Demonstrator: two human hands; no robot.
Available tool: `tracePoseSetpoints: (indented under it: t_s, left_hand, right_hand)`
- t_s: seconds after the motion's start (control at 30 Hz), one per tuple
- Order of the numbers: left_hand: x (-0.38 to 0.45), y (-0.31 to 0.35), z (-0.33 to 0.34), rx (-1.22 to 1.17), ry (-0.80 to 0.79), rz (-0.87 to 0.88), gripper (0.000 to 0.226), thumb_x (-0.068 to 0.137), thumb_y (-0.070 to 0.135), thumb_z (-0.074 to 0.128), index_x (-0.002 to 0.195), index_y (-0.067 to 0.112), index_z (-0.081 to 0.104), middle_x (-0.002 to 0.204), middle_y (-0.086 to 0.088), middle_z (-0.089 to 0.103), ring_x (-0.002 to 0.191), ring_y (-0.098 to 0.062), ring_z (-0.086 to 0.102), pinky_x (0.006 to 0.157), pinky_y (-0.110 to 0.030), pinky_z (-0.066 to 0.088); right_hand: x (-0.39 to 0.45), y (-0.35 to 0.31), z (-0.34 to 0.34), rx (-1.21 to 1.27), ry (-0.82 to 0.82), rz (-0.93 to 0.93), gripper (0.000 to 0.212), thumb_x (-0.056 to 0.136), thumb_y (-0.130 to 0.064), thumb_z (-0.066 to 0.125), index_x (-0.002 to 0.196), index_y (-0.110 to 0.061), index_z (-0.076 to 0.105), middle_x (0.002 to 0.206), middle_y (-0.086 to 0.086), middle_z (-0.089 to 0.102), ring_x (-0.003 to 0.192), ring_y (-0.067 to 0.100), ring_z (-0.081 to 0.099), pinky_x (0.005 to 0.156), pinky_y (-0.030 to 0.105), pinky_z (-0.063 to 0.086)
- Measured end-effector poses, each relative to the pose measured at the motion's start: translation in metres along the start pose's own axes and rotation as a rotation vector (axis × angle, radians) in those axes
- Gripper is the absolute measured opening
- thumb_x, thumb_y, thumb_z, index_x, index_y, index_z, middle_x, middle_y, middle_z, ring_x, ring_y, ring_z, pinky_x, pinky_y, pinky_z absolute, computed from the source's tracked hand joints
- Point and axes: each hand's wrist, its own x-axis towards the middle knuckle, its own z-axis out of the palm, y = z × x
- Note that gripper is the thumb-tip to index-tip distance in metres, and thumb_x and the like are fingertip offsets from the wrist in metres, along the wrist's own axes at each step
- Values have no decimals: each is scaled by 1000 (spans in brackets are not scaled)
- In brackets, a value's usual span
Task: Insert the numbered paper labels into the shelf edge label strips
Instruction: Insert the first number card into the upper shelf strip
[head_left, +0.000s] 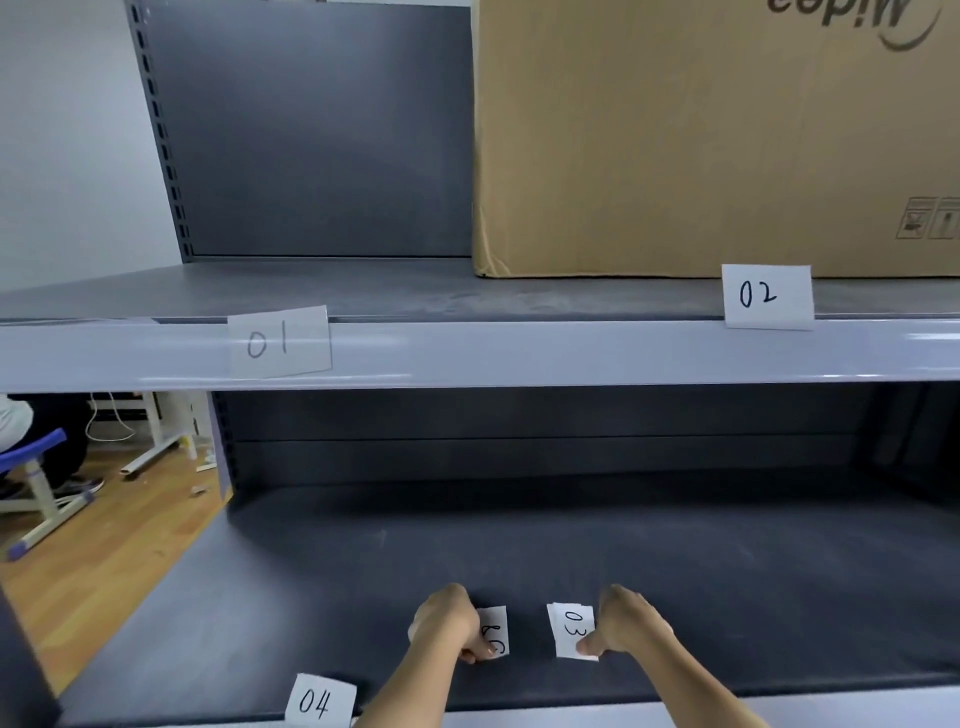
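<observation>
Label "01" (280, 343) sits tilted behind the clear strip (519, 353) of the upper shelf edge. Label "02" (768, 296) stands in the same strip further right, sticking up above it. Label "04" (319, 701) stands at the lower shelf's front edge, at the bottom left. My left hand (447, 621) pinches one small paper label (493, 631) with handwritten digits I cannot read for certain. My right hand (626, 626) holds a small stack of labels (571, 629) with "03" on top. Both hands hover just above the dark lower shelf.
A large brown cardboard box (717, 135) stands on the upper shelf at the right. The lower shelf deck (519, 551) is dark grey. At the left, beyond the shelf upright, are a wooden floor, a blue and white stool (36, 483) and a seated person's legs.
</observation>
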Motion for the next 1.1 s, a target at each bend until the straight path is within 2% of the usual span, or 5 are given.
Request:
tracePoseSetpoints:
  t_s: [0.23, 0.4, 0.57, 0.87, 1.1]
  left_hand:
    - [-3, -7, 5, -119, 111, 12, 32, 68, 25, 73, 56, 14, 46, 77, -2, 63, 91, -19, 67, 71, -27, 50]
    - [-25, -30, -3, -344, 154, 209, 35, 75, 26, 69, 42, 23, 56, 29, 12, 51, 36, 2, 45, 47, -13, 38]
    - [-62, -72, -17, -579, 254, 369, 10, 79, 9, 64, 74, 7, 73, 58, 9, 63, 53, -6, 58, 68, -23, 53]
    - [-114, -169, -55, -658, 379, 476, 42, 70, -1, 62, 38, 26, 62, 37, 15, 61, 40, 0, 54, 54, -17, 45]
    - [-159, -200, -85, -741, 468, 530, 39, 73, -2, 62, 46, 25, 64, 39, 12, 63, 43, -5, 53, 51, -13, 47]
  right_hand:
    - [-10, 2, 0, 99, 84, -1, 31, 77, -26, 66, 63, -18, 40, 68, -7, 48, 78, 18, 53, 55, 21, 37]
    - [-23, 1, -1, 191, 144, -8, 39, 80, -24, 65, 55, -16, 36, 59, -4, 45, 53, 14, 44, 45, 20, 30]
    - [-48, -15, 7, 269, 219, -59, 45, 80, -8, 54, 45, -15, 27, 50, -1, 34, 42, 15, 28, 42, 19, 21]
    - [-131, -74, 49, 231, 224, -69, 38, 80, -14, 51, 48, -17, 32, 53, -3, 35, 68, 21, 41, 45, 20, 26]
    - [-184, -88, 59, 334, 274, -127, 42, 79, -14, 58, 49, -18, 29, 51, -1, 32, 49, 20, 32, 44, 22, 25]
